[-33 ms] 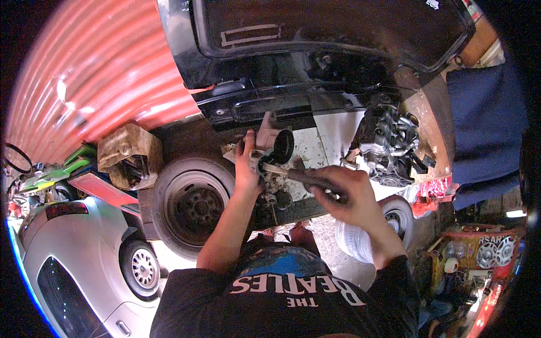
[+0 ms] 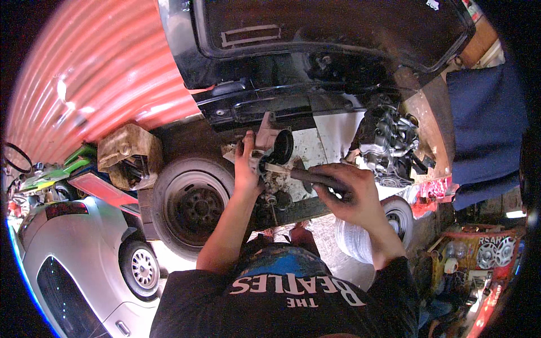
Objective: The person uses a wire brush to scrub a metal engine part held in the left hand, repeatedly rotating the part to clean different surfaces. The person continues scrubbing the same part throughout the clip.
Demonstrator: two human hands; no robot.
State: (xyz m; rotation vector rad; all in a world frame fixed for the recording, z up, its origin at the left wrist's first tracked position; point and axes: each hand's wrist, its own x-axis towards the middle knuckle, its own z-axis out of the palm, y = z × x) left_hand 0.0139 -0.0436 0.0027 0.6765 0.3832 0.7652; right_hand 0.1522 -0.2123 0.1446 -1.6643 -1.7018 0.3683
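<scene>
On the left, a large wheel (image 2: 194, 205) is seen near the left forearm (image 2: 228, 222); a wooden box (image 2: 127, 147) is placed behind it. On the right, an engine assembly (image 2: 389, 141) is set. Between them, a metal part (image 2: 266, 137) is gripped by the left hand (image 2: 247, 166), its visible fingers extended. A dark-handled tool (image 2: 301, 175) is clasped by the curled right hand (image 2: 352, 194) and directed leftward at the part.

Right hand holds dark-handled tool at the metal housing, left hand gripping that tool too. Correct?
No: the left hand is on the metal housing, not the dark-handled tool. The head view shows this; the right hand does hold the tool at the housing.
</scene>
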